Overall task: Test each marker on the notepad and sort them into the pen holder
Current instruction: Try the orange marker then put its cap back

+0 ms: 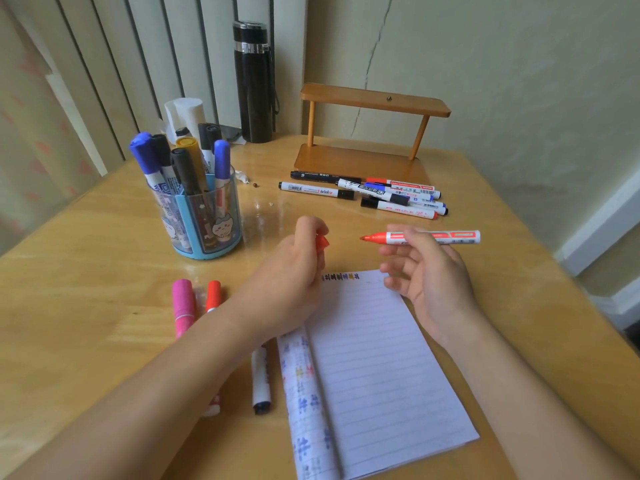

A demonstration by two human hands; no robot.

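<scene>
My right hand [429, 271] holds an uncapped red marker [433, 237] level above the top of the notepad [374, 368], tip pointing left. My left hand [298, 261] is closed on its red cap [322, 242], just left of the tip. The lined notepad lies open in front of me, with small colour marks along its top edge. A blue pen holder [204, 220] at the left holds several markers. More markers [367, 194] lie in a loose pile at the back. A pink marker [183, 306], a red one [213, 294] and a white one [260, 382] lie under my left forearm.
A small wooden shelf [367, 133] stands behind the pile of markers. A black flask [254, 81] and a white cup [188, 112] are at the back by the blinds. The table's right edge [554, 271] drops off beside the wall.
</scene>
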